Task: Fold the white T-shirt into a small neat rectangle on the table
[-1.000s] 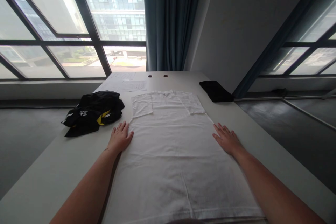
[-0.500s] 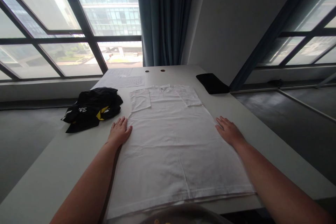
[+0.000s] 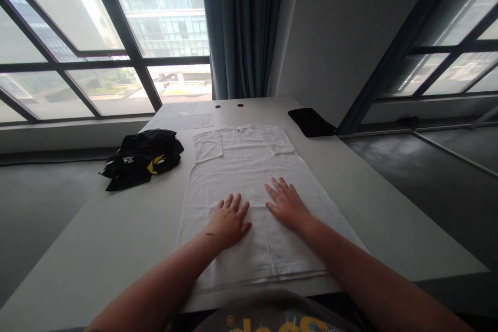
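Head view is showing the left hand (image 3: 230, 223) and right hand (image 3: 288, 206) moving from edges to middle of the flat shirt (image 3: 233, 176) on the surface (image 3: 116, 249), so work is shifting inward. Fingers (image 3: 236, 202) are spreading open, gripping nothing. Left cloth (image 3: 137, 146) is bearing white marks, near top (image 3: 264, 302) yellow letters, both unclear.

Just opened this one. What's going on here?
A person's bare left hand and right hand, palms down with fingers spread, are over a white cotton-looking T-shirt laid flat on a white table. A crumpled black garment with yellow patches lies left of the shirt; a flat black item lies to its far right.
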The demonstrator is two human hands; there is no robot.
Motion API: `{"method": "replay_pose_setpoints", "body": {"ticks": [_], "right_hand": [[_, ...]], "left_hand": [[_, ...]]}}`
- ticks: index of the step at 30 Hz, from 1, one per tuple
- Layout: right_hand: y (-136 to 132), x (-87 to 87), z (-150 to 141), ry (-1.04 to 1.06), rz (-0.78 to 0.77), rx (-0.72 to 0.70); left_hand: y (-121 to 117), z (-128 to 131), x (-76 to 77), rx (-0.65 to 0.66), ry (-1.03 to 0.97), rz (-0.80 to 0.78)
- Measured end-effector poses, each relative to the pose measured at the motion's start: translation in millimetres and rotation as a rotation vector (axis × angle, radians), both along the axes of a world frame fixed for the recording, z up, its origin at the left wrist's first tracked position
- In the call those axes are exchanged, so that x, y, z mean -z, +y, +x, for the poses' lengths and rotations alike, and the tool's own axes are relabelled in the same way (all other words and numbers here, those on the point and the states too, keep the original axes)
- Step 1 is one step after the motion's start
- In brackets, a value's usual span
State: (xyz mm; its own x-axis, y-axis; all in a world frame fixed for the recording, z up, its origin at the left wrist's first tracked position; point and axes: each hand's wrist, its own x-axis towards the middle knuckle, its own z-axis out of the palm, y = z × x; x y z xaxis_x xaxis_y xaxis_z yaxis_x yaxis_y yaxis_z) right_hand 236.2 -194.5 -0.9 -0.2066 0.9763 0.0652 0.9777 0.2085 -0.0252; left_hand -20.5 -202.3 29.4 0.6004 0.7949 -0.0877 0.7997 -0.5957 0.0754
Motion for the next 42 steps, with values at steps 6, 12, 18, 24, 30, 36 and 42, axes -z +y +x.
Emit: {"method": "replay_pose_setpoints", "body": {"ticks": [6,12,18,24,30,36,42], "right_hand": [[-48,6.7,-28,0.08,-0.07,-0.158],[-52,-1.5,-27,0.083,-0.117,-0.204],[-50,-5.3,-30,0.082,-0.182,-0.244],[-48,-2.3,-30,0.132,-0.169,-0.22],[-5,-16.9,-61,0.254,-0.036,-0.256],[83,-42.5,-135,0.255,-0.012,-0.333],[181,-58.3,-216,0.153,-0.084,-0.298]], "left_hand": [[-38,-36,26.3,0.027,-0.108,0.072],[-70,-97,39.8,-0.13,-0.123,0.187],[-101,-148,48.6,-0.393,-0.112,0.236],[-120,-168,52.1,-0.567,-0.205,0.335],[-116,-160,27.4,-0.625,-0.31,0.21],[-110,-154,0.9,-0.716,-0.367,-0.137],[-106,-155,-5.3,-0.822,-0.48,-0.278]]}}
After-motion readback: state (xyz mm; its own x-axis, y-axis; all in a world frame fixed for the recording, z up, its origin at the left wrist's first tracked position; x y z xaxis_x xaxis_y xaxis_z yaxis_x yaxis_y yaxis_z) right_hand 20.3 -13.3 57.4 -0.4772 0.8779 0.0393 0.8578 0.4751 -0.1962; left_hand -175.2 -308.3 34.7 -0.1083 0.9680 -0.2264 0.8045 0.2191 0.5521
